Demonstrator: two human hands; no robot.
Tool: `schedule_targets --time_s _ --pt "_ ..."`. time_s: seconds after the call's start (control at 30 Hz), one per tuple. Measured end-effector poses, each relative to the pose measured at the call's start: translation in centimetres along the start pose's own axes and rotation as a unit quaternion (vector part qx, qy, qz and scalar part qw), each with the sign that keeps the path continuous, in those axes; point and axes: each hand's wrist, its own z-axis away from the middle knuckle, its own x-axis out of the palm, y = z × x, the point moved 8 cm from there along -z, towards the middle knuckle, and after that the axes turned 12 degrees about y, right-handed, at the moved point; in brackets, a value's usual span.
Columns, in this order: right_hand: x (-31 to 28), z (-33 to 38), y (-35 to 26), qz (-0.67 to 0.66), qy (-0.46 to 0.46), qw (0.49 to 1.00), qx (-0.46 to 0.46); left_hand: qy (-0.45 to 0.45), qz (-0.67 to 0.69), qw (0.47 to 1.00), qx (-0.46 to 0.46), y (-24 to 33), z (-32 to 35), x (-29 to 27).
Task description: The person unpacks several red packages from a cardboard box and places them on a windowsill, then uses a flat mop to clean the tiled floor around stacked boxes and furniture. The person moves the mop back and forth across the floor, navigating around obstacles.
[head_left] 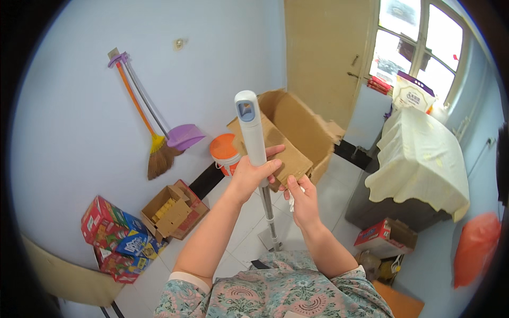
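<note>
A mop-like pole stands upright before me, with a white handle, a grey-blue loop at the top and a metal shaft below. Its foot is mostly hidden by my clothes. My left hand is wrapped round the lower end of the white handle, fingertips showing on the far side. Close by on the right, my right hand is closed, thumb against fingers, on a crumpled white tissue. Behind both hands, a large open cardboard box stands with a flap tilted toward me.
An orange-lidded bucket, an opened carton and colourful boxes line the left wall. A broom and purple dustpan hang there. At right stand a cloth-covered cabinet, a red-white carton and a red bag.
</note>
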Motion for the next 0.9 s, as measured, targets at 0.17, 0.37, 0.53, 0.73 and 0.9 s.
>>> schedule_targets --time_s 0.17,0.37,0.53,0.73,0.9 --pt "3.4 2.6 1.6 0.033 0.049 0.998 0.010 0.095 -0.174 0.978 0.071 1.2 2.9 -5.6" --pt "4.2 1.5 -2.0 0.062 0.068 0.995 0.029 0.164 -0.310 0.915 0.200 5.2 7.0 -7.7" --pt "4.4 1.9 -3.8 0.076 0.018 0.995 0.058 0.039 -0.410 0.814 0.410 7.9 10.4 -2.2" --pt "2.0 3.8 -6.6 0.187 -0.029 0.981 0.053 -0.056 -0.459 0.758 0.460 8.2 12.0 2.2" --pt "1.2 7.5 -8.1 0.206 0.001 0.978 -0.019 -0.038 -0.339 0.917 0.206 3.0 9.9 1.6"
